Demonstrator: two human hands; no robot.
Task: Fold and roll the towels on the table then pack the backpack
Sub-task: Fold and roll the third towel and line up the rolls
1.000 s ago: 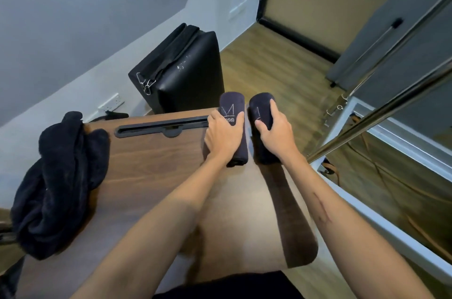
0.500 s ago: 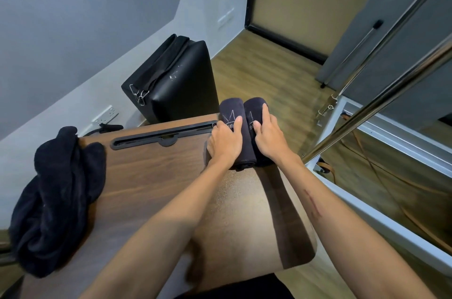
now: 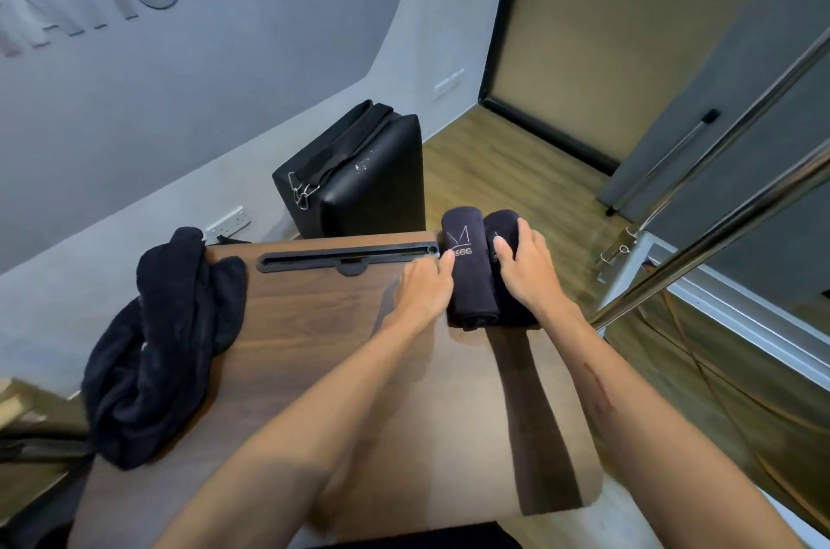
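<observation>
There is a single view, from a wide-angle camera worn on the person's head. It looks forward and steeply down over a wooden table, close enough that both forearms run up from the bottom edge to the left hand and right hand near the middle of the frame. The table's far edge lies about halfway up; beyond it the view takes in a grey wall with raised letters at the upper left and a wood floor at the upper right. Straight lines bend toward the edges. With no second view, nothing is shared.
</observation>
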